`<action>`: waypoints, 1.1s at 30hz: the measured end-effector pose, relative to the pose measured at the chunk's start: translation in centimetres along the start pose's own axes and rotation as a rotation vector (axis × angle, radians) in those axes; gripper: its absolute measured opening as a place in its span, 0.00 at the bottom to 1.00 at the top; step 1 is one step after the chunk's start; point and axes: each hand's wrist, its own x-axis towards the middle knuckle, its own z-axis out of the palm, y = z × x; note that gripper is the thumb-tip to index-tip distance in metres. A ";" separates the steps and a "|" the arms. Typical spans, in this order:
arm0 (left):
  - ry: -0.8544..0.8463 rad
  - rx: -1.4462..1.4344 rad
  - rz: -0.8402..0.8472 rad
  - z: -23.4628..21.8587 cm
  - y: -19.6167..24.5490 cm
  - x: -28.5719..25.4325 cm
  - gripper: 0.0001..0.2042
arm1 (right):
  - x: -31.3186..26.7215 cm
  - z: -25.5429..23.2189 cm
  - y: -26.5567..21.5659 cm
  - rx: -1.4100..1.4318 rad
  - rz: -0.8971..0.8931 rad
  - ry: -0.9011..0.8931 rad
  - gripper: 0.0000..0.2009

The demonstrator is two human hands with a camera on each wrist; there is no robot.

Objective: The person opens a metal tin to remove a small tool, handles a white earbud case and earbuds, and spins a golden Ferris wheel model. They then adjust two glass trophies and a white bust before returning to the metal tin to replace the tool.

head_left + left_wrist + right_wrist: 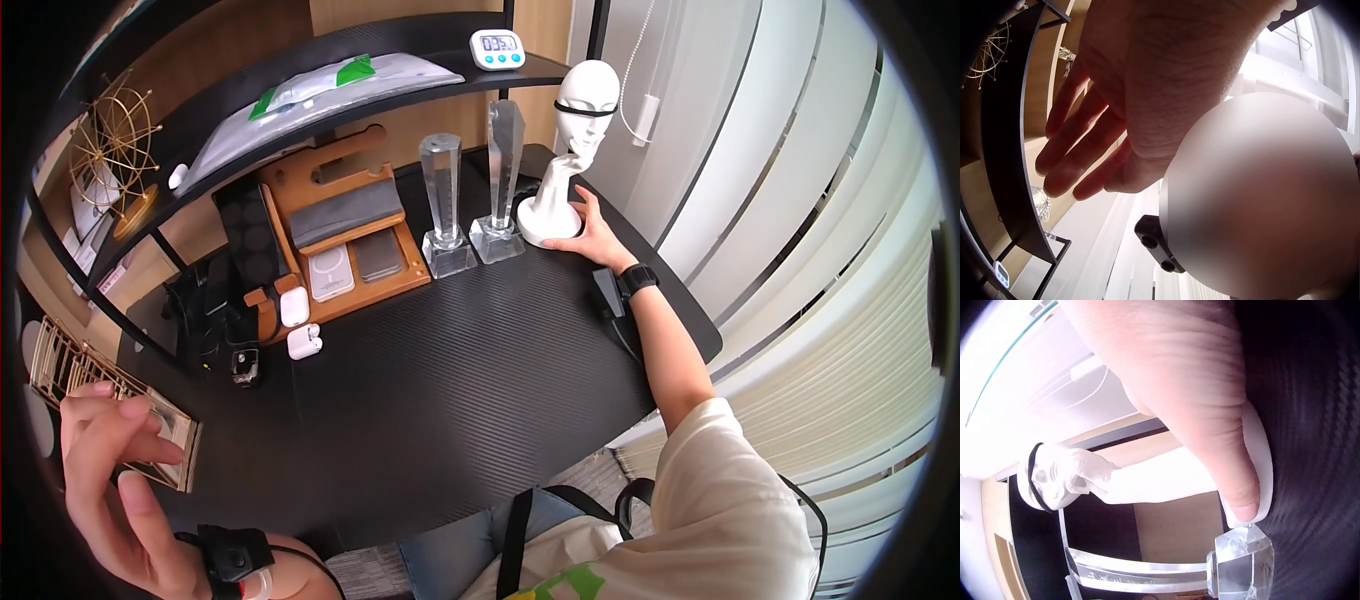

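Note:
At the desk's far right corner stands a white mannequin-head display stand [570,165], upright, its head propped on a sculpted hand and a black band across the eyes. My right hand [600,240] grips its round base; the right wrist view shows the thumb [1244,503] pressed along the base's edge. Close beside it are two clear crystal trophies [500,160], [442,190]. My left hand [125,490] is raised at the lower left with nothing in it, fingers loosely bent, overlapping a gold wire rack [185,440] in the head view. In the left wrist view its fingers [1063,175] hang spread.
Left of the trophies stands a wooden organizer [415,268] holding a grey case [345,215]. White earbud cases [304,342] sit near it. A raised black shelf [540,68] bears a digital timer [497,48] and a gold wire wheel [115,140]. White blinds [800,250] line the right.

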 end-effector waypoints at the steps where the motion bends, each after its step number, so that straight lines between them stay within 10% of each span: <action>1: 0.021 -0.038 0.004 0.1 0.2 0.1 0.16 | 0.0 0.0 0.2 0.000 -0.003 0.000 0.61; 31: 0.121 0.023 0.146 0.4 -0.1 0.7 0.12 | 0.5 -0.9 -1.2 0.086 0.040 -0.110 0.61; 33: 0.148 0.043 0.112 0.1 0.6 0.4 0.11 | 0.6 -3.8 -3.5 -0.394 0.053 -0.185 0.57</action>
